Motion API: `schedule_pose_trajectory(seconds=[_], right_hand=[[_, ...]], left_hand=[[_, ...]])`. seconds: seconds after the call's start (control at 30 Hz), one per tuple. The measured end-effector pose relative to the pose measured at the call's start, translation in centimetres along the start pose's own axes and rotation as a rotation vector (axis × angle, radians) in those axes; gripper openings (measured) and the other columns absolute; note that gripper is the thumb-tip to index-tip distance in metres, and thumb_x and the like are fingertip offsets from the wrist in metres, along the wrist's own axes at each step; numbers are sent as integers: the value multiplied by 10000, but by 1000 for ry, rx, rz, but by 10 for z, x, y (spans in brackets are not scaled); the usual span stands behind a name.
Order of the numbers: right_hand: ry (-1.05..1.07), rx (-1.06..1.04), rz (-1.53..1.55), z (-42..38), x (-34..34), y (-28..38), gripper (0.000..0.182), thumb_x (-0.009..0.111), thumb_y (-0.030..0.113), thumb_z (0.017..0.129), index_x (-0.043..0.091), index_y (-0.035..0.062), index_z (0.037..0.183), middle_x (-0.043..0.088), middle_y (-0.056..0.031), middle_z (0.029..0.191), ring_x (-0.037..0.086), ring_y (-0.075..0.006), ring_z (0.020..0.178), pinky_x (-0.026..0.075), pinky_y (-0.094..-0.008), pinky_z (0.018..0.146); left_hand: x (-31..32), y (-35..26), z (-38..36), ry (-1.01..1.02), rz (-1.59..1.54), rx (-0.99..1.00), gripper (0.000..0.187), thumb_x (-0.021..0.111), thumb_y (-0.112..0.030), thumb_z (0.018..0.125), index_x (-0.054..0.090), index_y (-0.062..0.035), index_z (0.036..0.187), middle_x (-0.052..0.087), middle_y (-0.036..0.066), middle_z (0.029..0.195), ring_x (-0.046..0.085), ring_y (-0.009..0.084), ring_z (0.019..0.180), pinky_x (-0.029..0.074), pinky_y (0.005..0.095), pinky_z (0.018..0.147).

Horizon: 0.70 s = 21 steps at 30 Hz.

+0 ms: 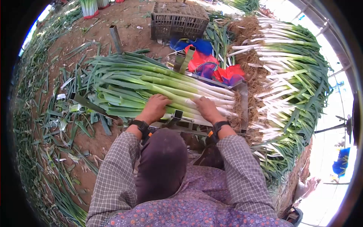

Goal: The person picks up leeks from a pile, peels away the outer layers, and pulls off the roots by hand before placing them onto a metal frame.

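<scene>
A thick bundle of long green onions (177, 81) lies in a metal frame (244, 100), green leaves to the left, white stalks and roots to the right. My left hand (155, 107) is closed over the near stalks around the middle of the bundle. Farther right, my right hand (207, 109) grips the paler stalks, its fingers curled on top. Both palms are hidden. The frame's upright posts (185, 60) stand beyond the bundle and near my hands.
A large pile of green onions (291, 83) lies to the right, roots facing the frame. Behind the frame are red and blue material (204, 58) and a dark plastic crate (179, 22). Loose leaves (64, 125) litter the soil at left. Tied bundles (89, 8) stand far back.
</scene>
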State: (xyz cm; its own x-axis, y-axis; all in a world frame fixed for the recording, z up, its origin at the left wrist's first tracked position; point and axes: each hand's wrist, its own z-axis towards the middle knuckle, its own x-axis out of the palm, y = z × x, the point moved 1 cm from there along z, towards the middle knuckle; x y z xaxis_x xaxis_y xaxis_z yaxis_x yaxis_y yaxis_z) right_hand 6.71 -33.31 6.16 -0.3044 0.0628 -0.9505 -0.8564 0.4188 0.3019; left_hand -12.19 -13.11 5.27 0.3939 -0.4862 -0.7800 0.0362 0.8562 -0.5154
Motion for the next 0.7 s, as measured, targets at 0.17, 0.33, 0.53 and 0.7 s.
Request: schedule_pose_trajectory(seconds=[0.17,0.33,0.53,0.7], right_hand=[[-88,24,249,-35,-1,-33,358,664,113,746,677,137,1103,619,-133,1000,578,-357,989,466,-445,877],[-60,21,225,-48,-21,-49,431,647,85,745,625,59,1175,627,-176,1085,576,-379,1029,461,-437,924],[-152,287,411,-139,-164,-62,438,621,79,807,590,60,1244,652,-101,1088,617,-200,1002,493,-332,893],[-693,818,632,-322,-171,-139,278,598,126,883,631,34,1144,671,-53,937,634,-133,839,518,-274,740]], left_hand=[[-17,-8,1,-66,-176,-80,271,625,2,726,673,-90,976,641,79,1019,577,302,1038,489,396,876],[-27,4,33,4,230,20,232,677,-107,765,673,-117,997,626,59,1010,561,281,1039,448,417,912],[-16,1,23,121,415,-58,252,662,-218,788,672,-165,1033,625,17,989,554,243,1043,420,410,915],[-3,12,26,166,490,-51,292,655,-249,845,667,-200,1132,630,23,1039,565,251,1039,411,414,916]])
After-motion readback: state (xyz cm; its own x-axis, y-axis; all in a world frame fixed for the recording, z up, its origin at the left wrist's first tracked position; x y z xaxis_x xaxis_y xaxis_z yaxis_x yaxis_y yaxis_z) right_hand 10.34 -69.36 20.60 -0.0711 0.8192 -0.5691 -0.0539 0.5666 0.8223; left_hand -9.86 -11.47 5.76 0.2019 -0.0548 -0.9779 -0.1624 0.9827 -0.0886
